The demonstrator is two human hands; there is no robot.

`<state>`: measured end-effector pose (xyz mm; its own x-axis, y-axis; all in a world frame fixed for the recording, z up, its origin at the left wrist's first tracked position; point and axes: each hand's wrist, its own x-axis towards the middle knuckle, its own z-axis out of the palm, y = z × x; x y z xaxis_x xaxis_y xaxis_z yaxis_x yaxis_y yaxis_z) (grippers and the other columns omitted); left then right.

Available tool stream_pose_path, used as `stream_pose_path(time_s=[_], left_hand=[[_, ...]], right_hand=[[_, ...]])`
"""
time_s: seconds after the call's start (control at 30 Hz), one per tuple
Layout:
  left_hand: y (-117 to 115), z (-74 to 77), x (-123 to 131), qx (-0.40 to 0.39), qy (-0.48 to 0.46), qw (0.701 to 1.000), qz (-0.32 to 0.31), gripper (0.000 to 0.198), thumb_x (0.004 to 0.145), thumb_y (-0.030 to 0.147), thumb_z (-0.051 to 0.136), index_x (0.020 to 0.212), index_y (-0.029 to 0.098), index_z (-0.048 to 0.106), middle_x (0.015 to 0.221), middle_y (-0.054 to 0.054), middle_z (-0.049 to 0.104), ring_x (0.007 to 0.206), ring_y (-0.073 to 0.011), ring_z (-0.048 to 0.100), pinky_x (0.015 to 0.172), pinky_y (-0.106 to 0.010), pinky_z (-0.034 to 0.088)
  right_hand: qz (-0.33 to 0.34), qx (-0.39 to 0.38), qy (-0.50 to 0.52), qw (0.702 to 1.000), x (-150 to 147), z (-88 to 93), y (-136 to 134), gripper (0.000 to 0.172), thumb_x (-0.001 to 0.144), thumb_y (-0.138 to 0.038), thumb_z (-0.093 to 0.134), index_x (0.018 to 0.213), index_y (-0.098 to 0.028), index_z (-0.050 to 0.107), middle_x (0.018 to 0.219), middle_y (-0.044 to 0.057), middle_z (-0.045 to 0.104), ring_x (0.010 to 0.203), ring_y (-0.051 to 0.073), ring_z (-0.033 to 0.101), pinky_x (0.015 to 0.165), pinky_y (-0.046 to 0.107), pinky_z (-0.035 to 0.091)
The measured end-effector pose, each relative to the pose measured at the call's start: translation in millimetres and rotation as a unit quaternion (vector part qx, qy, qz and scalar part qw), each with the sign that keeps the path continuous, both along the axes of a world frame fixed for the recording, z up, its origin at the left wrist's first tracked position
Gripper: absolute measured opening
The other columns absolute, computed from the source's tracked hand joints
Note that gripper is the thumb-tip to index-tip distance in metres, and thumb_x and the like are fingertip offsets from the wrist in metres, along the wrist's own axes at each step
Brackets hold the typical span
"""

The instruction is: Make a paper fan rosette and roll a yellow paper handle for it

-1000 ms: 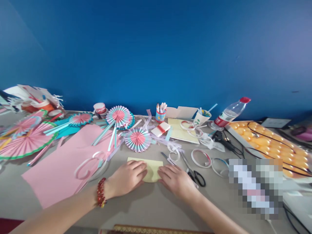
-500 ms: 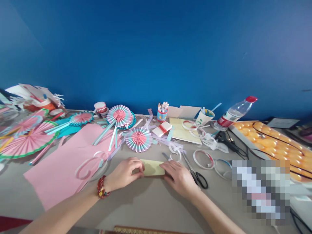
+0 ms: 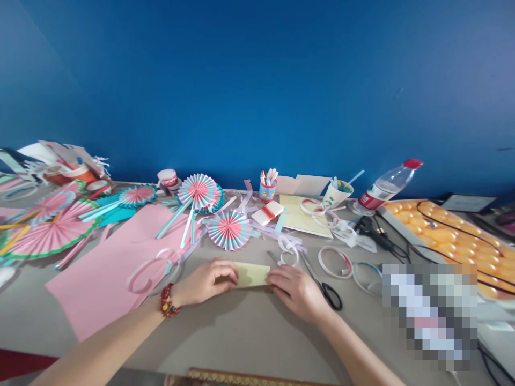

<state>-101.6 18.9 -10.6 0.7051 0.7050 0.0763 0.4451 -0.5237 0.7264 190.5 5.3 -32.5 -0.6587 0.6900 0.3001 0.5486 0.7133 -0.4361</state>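
A small pale yellow piece of paper is stretched between my two hands over the grey table. My left hand, with a red beaded bracelet on the wrist, pinches the paper's left end. At the right end, my right hand grips the paper with bent fingers. Black-handled scissors lie just beyond my right hand, partly covered by it. Left of my left hand is a large pink sheet of paper. A pleated paper rosette in pink, blue and lilac rests behind the hands.
Several folded paper fans crowd the left side. Tape rolls lie to the right. Along the blue wall stand a pen cup, a paper cup and a red-capped bottle. An orange padded sheet with cables occupies the far right.
Both hands still hold the yellow paper. The fingers of my right hand have shifted slightly at its end, and the paper is raised a little. The view has moved slightly.
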Motion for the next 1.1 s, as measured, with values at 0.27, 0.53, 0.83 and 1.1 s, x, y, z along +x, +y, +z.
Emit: stream_pose_path(time_s=[0.27, 0.53, 0.83, 1.1], left_hand=[[-15.6, 2.3, 10.0, 0.137, 0.036, 0.99, -0.011, 0.011, 0.091, 0.028, 0.059, 0.094, 0.02, 0.065, 0.103, -0.007, 0.068, 0.099, -0.0218, 0.06, 0.091, -0.035, 0.046], [-16.3, 4.6, 9.6, 0.117, 0.031, 0.993, -0.008, 0.019, 0.097, 0.033, 0.053, 0.105, 0.02, 0.063, 0.103, -0.007, 0.068, 0.1, -0.0213, 0.06, 0.089, -0.032, 0.049], [-2.0, 20.0, 0.8, 0.173, -0.011, 0.971, 0.164, 0.02, 0.099, 0.024, 0.045, 0.095, 0.018, 0.063, 0.095, -0.006, 0.068, 0.091, -0.0184, 0.063, 0.083, -0.029, 0.049], [85.6, 38.5, 7.7, 0.142, 0.029, 0.965, 0.218, 0.016, 0.096, 0.029, 0.049, 0.097, 0.015, 0.056, 0.081, 0.0, 0.064, 0.069, -0.0147, 0.062, 0.058, -0.021, 0.046]], right_hand=[[0.011, -0.014, 0.051, 0.999, -4.4, 2.4, -4.9, 0.018, 0.094, -0.014, 0.045, 0.091, -0.021, 0.062, 0.088, 0.006, 0.069, 0.085, 0.019, 0.061, 0.082, 0.034, 0.048], [-0.002, -0.056, 0.11, 0.992, -0.9, 10.1, -2.4, 0.028, 0.099, -0.037, 0.05, 0.081, -0.02, 0.062, 0.078, 0.003, 0.067, 0.074, 0.016, 0.063, 0.069, 0.026, 0.048], [-0.105, 0.063, 0.214, 0.969, 4.9, 14.1, -12.5, 0.017, 0.095, -0.033, 0.056, 0.107, -0.022, 0.056, 0.091, 0.007, 0.066, 0.072, 0.017, 0.062, 0.067, 0.03, 0.052], [0.105, 0.023, -0.044, 0.993, -30.8, 5.9, -29.1, 0.069, 0.08, -0.067, 0.063, 0.13, -0.021, 0.053, 0.127, 0.013, 0.062, 0.115, 0.03, 0.055, 0.1, 0.047, 0.043]])
